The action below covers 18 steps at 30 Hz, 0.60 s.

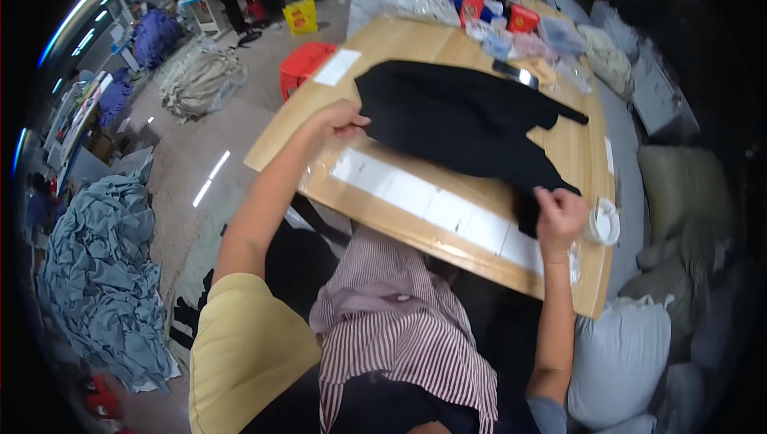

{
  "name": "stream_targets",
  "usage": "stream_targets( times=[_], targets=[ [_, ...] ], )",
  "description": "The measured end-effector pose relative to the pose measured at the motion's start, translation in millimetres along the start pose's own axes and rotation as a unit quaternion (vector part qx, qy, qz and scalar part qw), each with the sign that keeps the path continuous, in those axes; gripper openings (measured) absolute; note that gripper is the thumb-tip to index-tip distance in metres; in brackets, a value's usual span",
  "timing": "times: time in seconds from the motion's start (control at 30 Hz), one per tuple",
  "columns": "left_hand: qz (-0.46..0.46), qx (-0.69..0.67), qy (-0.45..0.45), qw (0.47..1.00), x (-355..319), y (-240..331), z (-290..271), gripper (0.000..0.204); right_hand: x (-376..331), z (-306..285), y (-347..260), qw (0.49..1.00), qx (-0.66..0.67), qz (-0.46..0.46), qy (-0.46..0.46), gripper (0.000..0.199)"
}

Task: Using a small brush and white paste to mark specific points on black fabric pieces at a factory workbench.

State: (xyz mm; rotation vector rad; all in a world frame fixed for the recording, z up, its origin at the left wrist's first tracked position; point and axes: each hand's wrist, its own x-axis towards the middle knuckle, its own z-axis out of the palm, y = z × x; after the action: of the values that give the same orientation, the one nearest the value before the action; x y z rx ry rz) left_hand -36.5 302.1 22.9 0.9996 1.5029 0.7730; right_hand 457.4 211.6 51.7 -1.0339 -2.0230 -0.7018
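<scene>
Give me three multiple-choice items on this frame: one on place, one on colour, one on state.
1. Where does the black garment lie?
A. on the floor
B. on the wooden table
C. on a chair

2. What colour is the stool beside the table's far left edge?
A. red
B. green
C. white

3. What is the right hand doing?
A. hanging free
B. holding a cup
C. gripping the garment's near right corner

Answers:
1 B, it is spread across the tabletop.
2 A, its seat is plainly red.
3 C, the fingers close on black cloth, while the left hand holds the garment's left edge.
</scene>
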Motion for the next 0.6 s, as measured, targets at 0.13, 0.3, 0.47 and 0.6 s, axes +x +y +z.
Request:
stream_targets(
  times=[0.13,0.3,0.47,0.6],
  targets=[
    [-0.026,-0.033,-0.068,0.997,-23,-29,-13,0.022,-60,2,-24,0.986,0.100,0.051,-0.127,0.032],
    [-0.068,-0.143,-0.071,0.985,-45,-42,-9,0.021,-93,-3,-26,0.953,0.173,0.177,-0.177,0.036],
    [-0.052,-0.131,-0.140,0.980,-55,-53,-3,0.018,-104,-9,-28,0.942,0.179,0.217,-0.185,0.038],
    [-0.035,-0.101,-0.104,0.989,-51,-68,2,0.015,-108,-12,-30,0.936,0.171,0.244,-0.188,0.037]
  ],
)
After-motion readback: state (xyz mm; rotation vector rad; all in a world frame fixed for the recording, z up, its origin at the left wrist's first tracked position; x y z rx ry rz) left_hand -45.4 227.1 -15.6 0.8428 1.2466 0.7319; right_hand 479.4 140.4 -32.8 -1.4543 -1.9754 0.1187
